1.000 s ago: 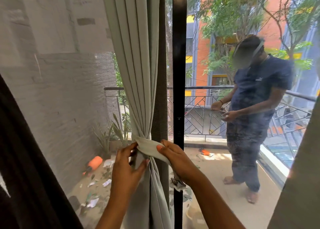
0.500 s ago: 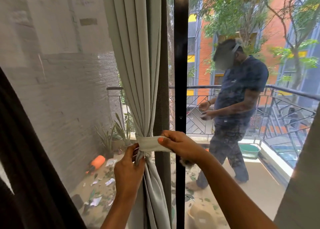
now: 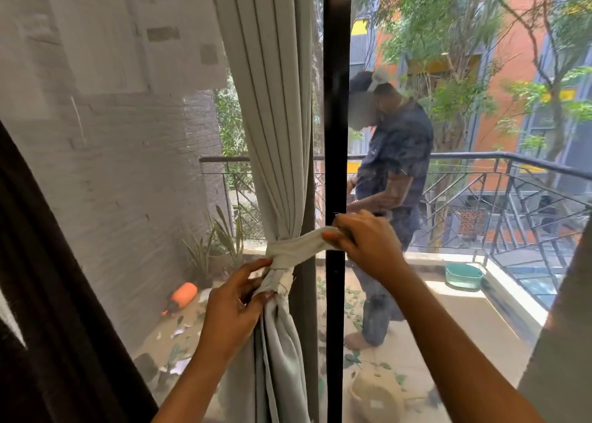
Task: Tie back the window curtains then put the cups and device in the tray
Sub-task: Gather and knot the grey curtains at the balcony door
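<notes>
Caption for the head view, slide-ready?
Right hand holds the tie-back taut around the grey curtain while left hand pinches its other end.

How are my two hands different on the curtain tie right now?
The left hand is lower, pinching the tie at the knot against the curtain; the right hand is higher, holding the tie's other end stretched sideways past the black frame. Both grip the same grey tie.

Nothing legible shows anywhere: no brand, number or sign can be made out. The only label-like mark is a small pale sticker (image 3: 375, 403) on the cream tub (image 3: 362, 390) lying on the balcony floor (image 3: 448, 323) outside the glass, and it is too small and blurred to read
</notes>
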